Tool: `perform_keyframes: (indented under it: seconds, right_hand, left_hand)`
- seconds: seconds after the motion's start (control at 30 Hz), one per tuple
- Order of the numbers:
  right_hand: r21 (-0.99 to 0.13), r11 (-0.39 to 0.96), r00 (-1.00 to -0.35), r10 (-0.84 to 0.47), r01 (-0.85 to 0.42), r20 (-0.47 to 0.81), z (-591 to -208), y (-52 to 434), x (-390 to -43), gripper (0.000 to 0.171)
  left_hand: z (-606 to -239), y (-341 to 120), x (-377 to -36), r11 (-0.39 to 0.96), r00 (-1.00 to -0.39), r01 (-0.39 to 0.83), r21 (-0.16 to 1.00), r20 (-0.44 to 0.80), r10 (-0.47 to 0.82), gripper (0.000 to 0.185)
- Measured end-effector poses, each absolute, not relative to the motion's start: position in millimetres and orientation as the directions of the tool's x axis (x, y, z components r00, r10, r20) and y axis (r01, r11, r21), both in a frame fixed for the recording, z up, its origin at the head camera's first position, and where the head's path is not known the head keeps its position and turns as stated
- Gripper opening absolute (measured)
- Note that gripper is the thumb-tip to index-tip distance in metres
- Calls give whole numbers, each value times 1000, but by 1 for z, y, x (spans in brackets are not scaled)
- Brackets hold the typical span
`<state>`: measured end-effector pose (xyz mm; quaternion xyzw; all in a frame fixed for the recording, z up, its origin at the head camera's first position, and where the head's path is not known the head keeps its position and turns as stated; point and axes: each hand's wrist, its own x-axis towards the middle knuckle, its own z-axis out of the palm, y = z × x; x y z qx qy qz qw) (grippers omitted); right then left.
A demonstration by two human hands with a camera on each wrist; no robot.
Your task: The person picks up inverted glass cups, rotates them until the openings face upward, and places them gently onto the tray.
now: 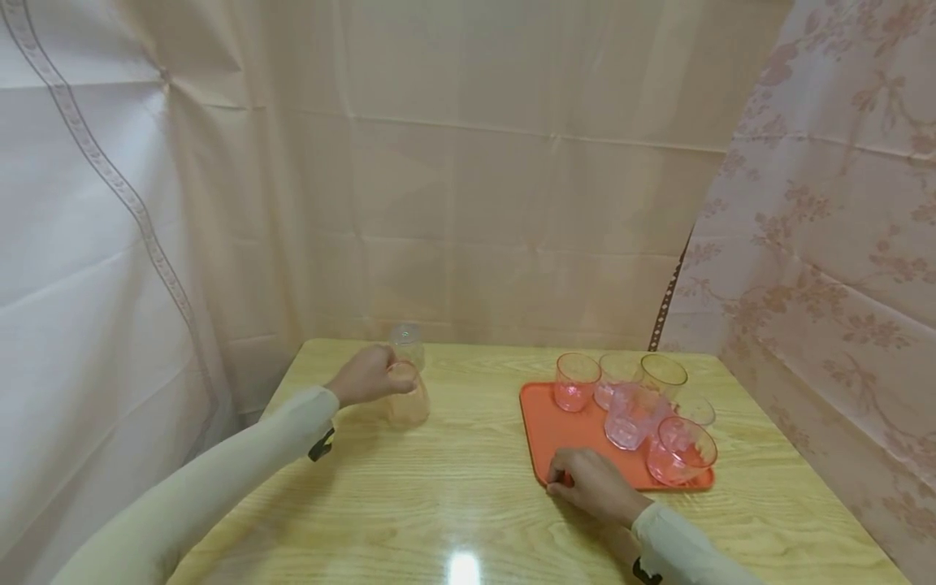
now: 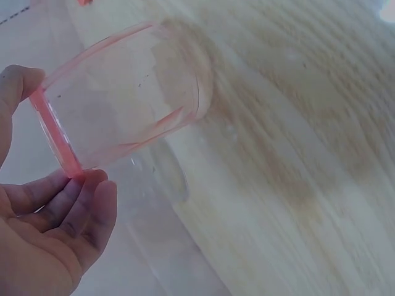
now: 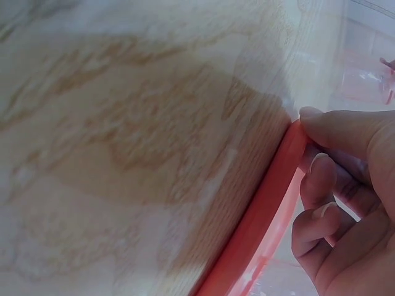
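My left hand [image 1: 374,375] pinches one end of a see-through, pink-tinted drinking glass [image 2: 123,92] between thumb and fingers, at the left of the table. In the head view the held glass [image 1: 411,404] is close to the tabletop; whether it touches is hard to tell. Just behind it stands a colourless glass [image 1: 406,345]. My right hand [image 1: 592,481] pinches the raised rim of an orange-red tray [image 1: 544,435] near its front left corner, and the tray's rim [image 3: 259,216] shows between thumb and fingers in the right wrist view.
On the tray's back and right parts are a reddish glass [image 1: 576,386], another reddish glass [image 1: 682,455], a pale pink glass [image 1: 626,422], a yellowish-rimmed glass [image 1: 664,372] and clear ones. The wood-grain table [image 1: 468,463] meets hanging cloth [image 1: 475,203] behind and at the sides.
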<state>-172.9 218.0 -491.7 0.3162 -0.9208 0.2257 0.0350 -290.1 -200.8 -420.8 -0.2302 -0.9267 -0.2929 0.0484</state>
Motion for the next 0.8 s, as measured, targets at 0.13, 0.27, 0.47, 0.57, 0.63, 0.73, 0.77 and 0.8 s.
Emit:
perform_keyframes:
  seconds: [0.13,0.27,0.47,0.57,0.63,0.73,0.77,0.8]
  right_hand:
    - [-381,702,-796,-567,-602,214,-492,218,-173,22]
    - [-375,699,-791,-572,-608,218,-491,217,-173,22]
    - [-376,698,-791,-571,-609,221,-490,217,-172,23]
    - [-376,702,-794,-569,-605,214,-489,217,-171,22]
    - [-374,704,-795,-569,-604,212,-489,217,-171,22]
    - [-370,707,-795,-569,-603,210,-489,216,-172,22]
    - [-367,708,-795,-569,-603,208,-489,216,-172,21]
    - [-366,710,-796,-569,-601,205,-489,216,-173,21]
  left_hand:
    - [-420,-194,-285,713,-900,430,554,198,389,41]
    - [-421,-187,-282,699,-898,429,572,190,396,41]
    - [-422,-180,-278,683,-898,425,594,184,399,43]
    - [-422,-177,-274,675,-910,395,623,163,381,43]
    - [-421,-175,-271,671,-920,369,643,146,365,45]
    - [-421,-171,-268,656,-932,330,679,125,340,47]
    - [-421,-170,-267,651,-936,318,689,116,334,47]
    - [-422,-169,-266,643,-940,302,703,106,325,48]
